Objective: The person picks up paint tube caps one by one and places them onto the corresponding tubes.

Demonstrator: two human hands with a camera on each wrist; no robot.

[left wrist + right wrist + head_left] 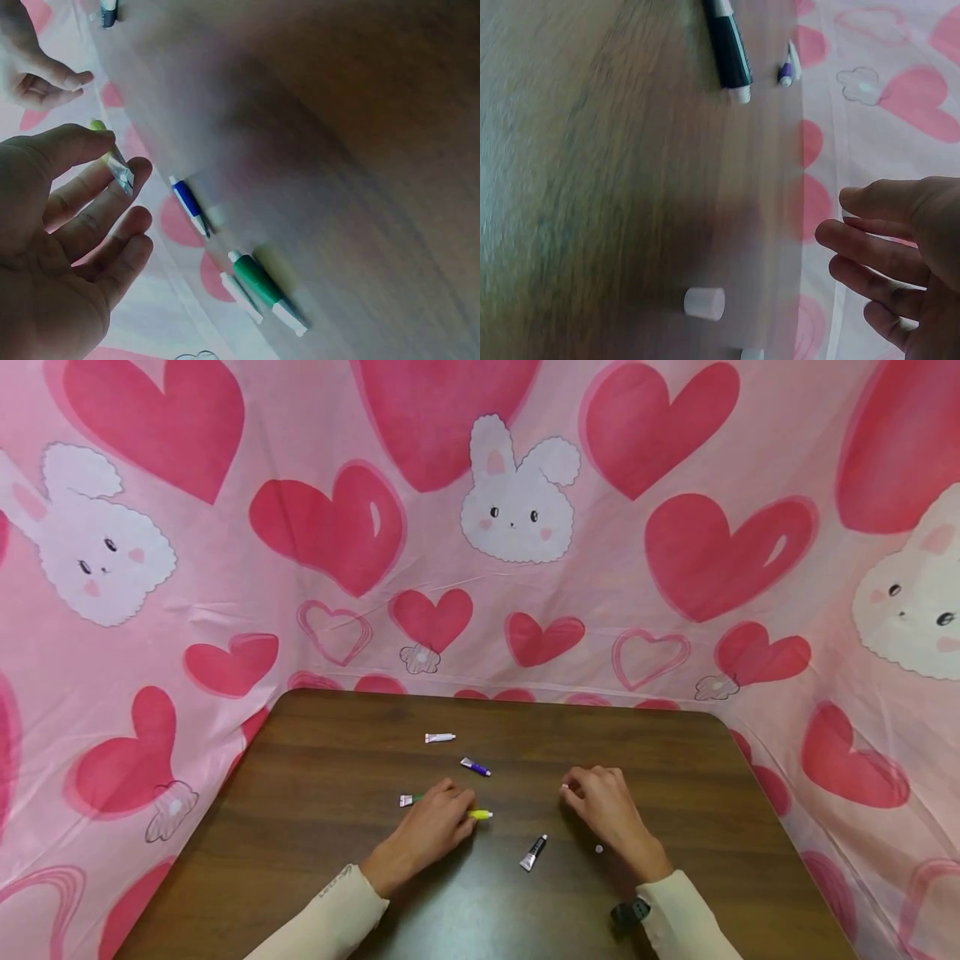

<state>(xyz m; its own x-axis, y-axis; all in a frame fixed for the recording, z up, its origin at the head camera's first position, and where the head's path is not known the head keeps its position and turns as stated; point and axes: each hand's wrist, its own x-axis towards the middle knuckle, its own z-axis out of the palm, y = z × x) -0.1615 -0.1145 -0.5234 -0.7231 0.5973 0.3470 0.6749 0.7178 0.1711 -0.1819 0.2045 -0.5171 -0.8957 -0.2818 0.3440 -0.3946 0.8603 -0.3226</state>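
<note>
My left hand (433, 827) pinches a small yellow paint tube (480, 815) between thumb and fingers; its crimped silver end (124, 177) shows in the left wrist view. Partly behind that hand lies a green paint tube (259, 277) on the table. My right hand (606, 803) is held apart, to the right, thumb and index finger close together. A tiny white cap (565, 787) shows at these fingertips, mostly covered by them. On the table near the right hand stands another white cap (705, 303), with one more white cap (751, 354) at the right wrist view's lower edge.
A black paint tube (534, 853) lies between the hands on the brown wooden table (315, 793). Farther back lie a blue-purple tube (476, 767) and a white tube (440, 738). Pink cloth (495, 585) with hearts and rabbits hangs around the table's back and sides.
</note>
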